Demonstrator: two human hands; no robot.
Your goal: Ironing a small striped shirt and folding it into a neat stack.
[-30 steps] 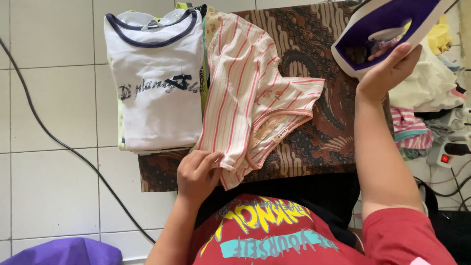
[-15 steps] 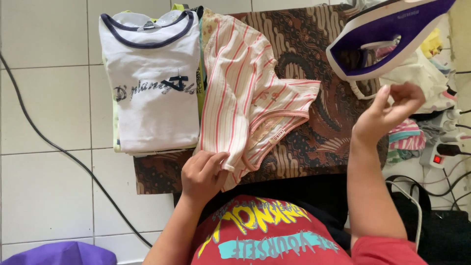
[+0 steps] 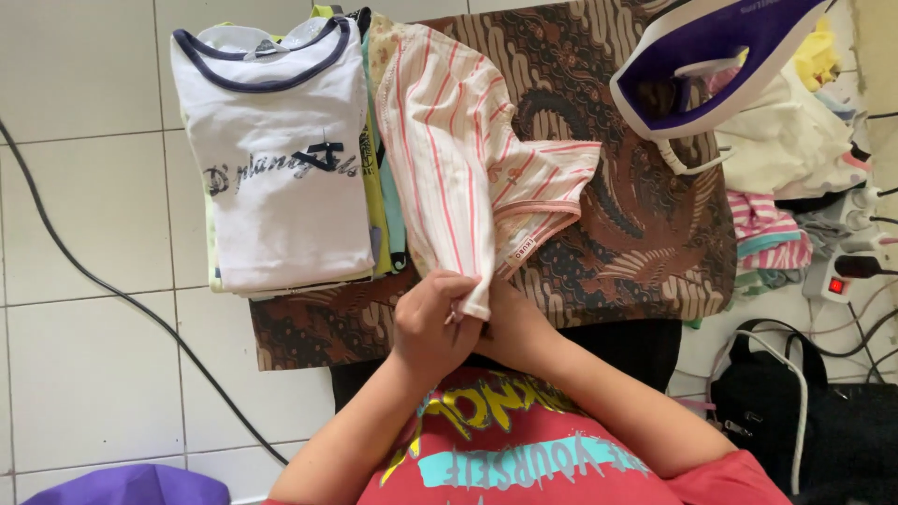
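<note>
My right hand (image 3: 513, 329) has left the iron (image 3: 713, 58) (now standing alone) and joined my left hand (image 3: 432, 323); both pinch shut on the striped shirt (image 3: 458, 150) hem, on the brown cloth (image 3: 636, 234).

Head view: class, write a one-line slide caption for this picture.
Both hands, left and right, grip the striped shirt hem on a batik cloth, beside folded shirts and an iron.

1. A white tiled floor (image 3: 94, 309) carries everything; a black cable (image 3: 112, 285) runs across its left side.
2. A brown patterned cloth (image 3: 636, 234) lies spread at centre frame.
3. On the cloth: a folded white shirt stack (image 3: 281, 178) upper left, a pink striped garment (image 3: 449, 140) at centre, and a purple iron (image 3: 720, 47) upper right.
</note>
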